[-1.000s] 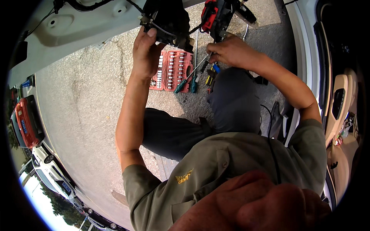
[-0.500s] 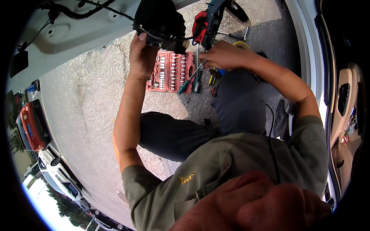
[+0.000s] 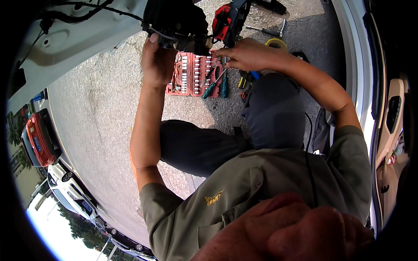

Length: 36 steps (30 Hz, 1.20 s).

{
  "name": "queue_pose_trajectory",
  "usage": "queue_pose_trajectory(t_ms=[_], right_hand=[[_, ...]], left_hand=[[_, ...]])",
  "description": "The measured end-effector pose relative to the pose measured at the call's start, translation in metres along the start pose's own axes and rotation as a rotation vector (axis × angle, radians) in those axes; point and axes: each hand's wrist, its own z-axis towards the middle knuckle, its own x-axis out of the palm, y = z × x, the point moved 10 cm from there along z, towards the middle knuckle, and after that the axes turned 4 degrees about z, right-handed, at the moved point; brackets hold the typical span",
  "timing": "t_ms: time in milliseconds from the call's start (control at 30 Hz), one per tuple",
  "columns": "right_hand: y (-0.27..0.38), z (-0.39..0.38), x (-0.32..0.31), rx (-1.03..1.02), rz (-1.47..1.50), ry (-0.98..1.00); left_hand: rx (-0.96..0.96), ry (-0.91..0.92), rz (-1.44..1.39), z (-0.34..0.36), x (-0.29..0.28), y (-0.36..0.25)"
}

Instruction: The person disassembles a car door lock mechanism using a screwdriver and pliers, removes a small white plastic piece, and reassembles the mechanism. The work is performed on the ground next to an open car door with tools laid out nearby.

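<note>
At the top, my left hand [image 3: 157, 61] grips the lower left edge of a bulky black plastic assembly [image 3: 176, 26], its thumb up against a thin grey wire. My right hand [image 3: 249, 54] reaches in from the right, its fingers stretched apart toward the lower right end of that assembly. Just above this hand hangs a red and black part [image 3: 222, 22], with a dark cable running toward the assembly. I cannot make out anything held in the right hand. The assembly's upper side is cut off by the frame edge.
Beneath my hands a red socket set case [image 3: 185, 92] lies unfolded on the pavement, with green-handled screwdrivers [image 3: 210, 90] across its right side. A ratchet [image 3: 272, 32] and a yellow tape roll [image 3: 277, 43] lie farther right. A white vehicle panel [image 3: 82, 43] borders the left.
The right fingers have extended leftward, nearer the assembly's lower end. The assembly and my left hand have shifted slightly up and left in view, along with the scene.
</note>
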Motion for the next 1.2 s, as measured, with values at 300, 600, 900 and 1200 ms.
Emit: queue_pose_trajectory(t_ms=[300,600,900,1200], right_hand=[[-0.003,-0.021,-0.02,-0.054,0.24,-0.117],[-0.041,-0.045,-0.051,0.034,0.389,-0.494],[-0.097,-0.068,-0.053,0.054,1.036,-1.032],[-0.062,-0.059,-0.071,0.097,1.174,-0.876]], left_hand=[[-0.029,0.081,-0.111,-0.001,0.005,0.002],[-0.042,0.012,-0.039,0.002,0.005,0.002],[-0.073,-0.026,-0.147,0.0,0.001,0.007],[-0.109,0.018,-0.243,-0.001,0.01,0.005]])
